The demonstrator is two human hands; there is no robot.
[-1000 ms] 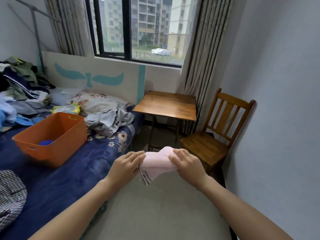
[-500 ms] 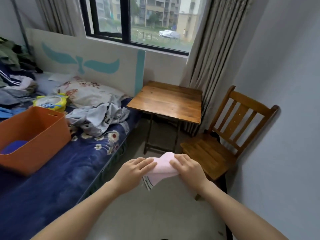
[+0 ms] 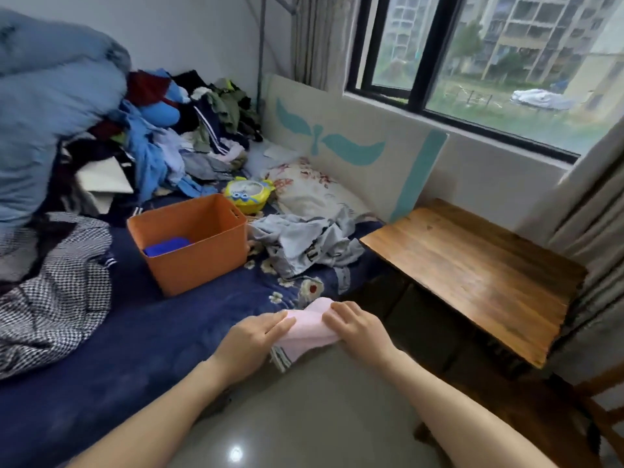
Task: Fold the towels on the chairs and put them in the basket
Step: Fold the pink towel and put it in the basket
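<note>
Both hands are gripping one folded pink towel (image 3: pixel 305 329) at the bed's near edge, above where the navy bedspread (image 3: pixel 141 332) meets the grey floor (image 3: pixel 304 417). Left hand (image 3: pixel 251 339) is pinching the towel's left side, fingers lying flat over the top. Right hand (image 3: pixel 356 329) is clamping the right side, fingertips (image 3: pixel 332 314) pressing into the fold. A striped hem is hanging from the towel's lower left corner.

Orange basket (image 3: pixel 199 241) is sitting on the bed, well apart from the towel, up and left of it. A blue item (image 3: pixel 167 246) is lying inside it; can't tell if it's a towel.

A grey garment (image 3: pixel 304 241) is lying crumpled just right of the basket, dark marks on it, too blurred to read. A yellow fan (image 3: pixel 248 194) with a cartoon face is sitting just behind the basket; no legible text. Headboard (image 3: pixel 341 146) is showing a teal wing graphic, no lettering.

Wooden table (image 3: pixel 479 275) is standing right of the bed. A piece of wooden chair (image 3: pixel 604 400) is showing at the right edge. Clothes pile (image 3: pixel 175 136) is filling the far left of the bed, and a checked cloth (image 3: pixel 57 292) is lying near left.
</note>
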